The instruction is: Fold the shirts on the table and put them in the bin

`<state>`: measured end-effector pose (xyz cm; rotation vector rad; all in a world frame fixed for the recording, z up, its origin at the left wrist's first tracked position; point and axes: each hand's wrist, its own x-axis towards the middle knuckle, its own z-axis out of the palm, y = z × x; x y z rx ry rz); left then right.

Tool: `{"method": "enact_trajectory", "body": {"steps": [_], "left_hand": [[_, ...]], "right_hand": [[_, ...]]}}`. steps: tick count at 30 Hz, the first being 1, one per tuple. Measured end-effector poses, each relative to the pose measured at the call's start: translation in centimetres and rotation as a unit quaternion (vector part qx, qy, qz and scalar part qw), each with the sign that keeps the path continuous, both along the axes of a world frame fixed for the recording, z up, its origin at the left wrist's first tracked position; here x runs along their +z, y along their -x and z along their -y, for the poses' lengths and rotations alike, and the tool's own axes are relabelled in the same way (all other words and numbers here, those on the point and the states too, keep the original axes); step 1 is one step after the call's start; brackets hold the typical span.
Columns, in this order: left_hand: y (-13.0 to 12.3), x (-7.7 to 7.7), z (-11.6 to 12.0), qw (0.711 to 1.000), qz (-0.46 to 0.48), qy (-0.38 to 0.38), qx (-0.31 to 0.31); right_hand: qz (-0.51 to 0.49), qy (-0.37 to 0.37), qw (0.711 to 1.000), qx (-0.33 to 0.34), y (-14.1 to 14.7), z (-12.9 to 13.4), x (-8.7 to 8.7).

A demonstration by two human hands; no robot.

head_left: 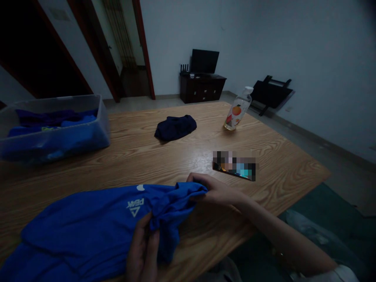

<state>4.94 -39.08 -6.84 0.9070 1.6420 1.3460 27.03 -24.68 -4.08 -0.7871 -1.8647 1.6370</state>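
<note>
Dim room; wood-grain table (147, 156) with a rounded near edge. Soft blue shirt (96, 227), white logo uppermost, lies crumpled across the table's near side. Left hand (143, 252) pinches a gathered fold at the shirt's lower right part. Right hand (216, 190) is closed on the bunched right end of the fabric. Behind: dark folded garment (175, 127), clear plastic bottle (237, 109), phone (235, 165) just beyond the right hand, translucent bin (53, 127) of blue cloth at left.
</note>
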Motion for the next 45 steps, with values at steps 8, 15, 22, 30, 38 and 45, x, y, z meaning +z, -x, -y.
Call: {"method": "enact_trajectory", "body": {"steps": [8,15,22,30,38,45], "left_hand": [[0.2,0.2,0.3,0.998,0.049,-0.001,-0.043],[-1.1,1.1,-0.4,0.995,0.078,0.055,-0.017],[-0.4,2.0,0.0,0.995,0.083,0.03,0.04],[3.7,1.7,1.1,0.99,-0.011,-0.022,0.142],[12.2,2.0,-0.7,0.952,-0.158,-0.082,0.25],[18.8,-0.1,-0.8,0.899,-0.394,0.074,0.174]], "right_hand": [[-0.031,-0.005,0.999,0.015,0.8,0.2,0.0],[0.016,-0.102,0.994,0.036,1.3,0.8,1.2],[0.097,-0.112,0.989,0.014,1.7,2.6,2.2],[0.071,-0.169,0.981,0.062,8.0,-0.2,3.5],[0.005,-0.272,0.938,0.215,22.7,-7.1,3.0],[0.045,-0.333,0.927,0.167,29.8,-8.9,-0.6]]}}
